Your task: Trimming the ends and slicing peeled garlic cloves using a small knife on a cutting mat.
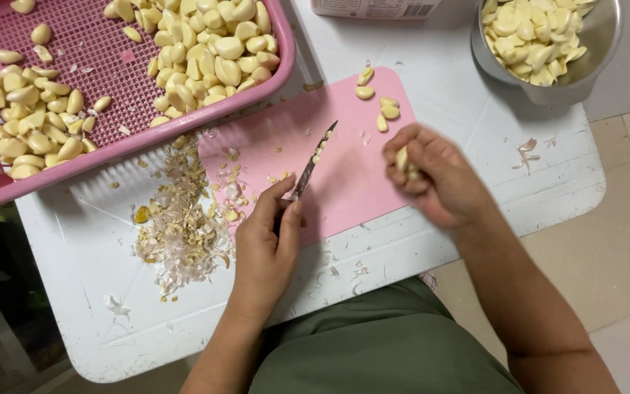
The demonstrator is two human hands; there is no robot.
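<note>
From the head view, the left hand point(267, 244) grips a small knife point(313, 162). Its blade points up and away over the pink cutting board point(344, 182) in the middle of the white desk point(475, 138). The right hand point(432, 175) is closed around a garlic clove point(402, 159), just right of the blade tip and nearer to it. Most of the clove is hidden by fingers. Peels point(180, 226) lie by the board's left edge.

One package shows: a carton point(375, 8) at the top edge of the frame, just right of centre, cut off so only its bottom strip is seen. It is white with a reddish band and a small black-and-white barcode patch at its right end. It stands on the white table point(446, 66), between the pink basket point(286, 51) and the steel bowl point(592, 44).
</note>
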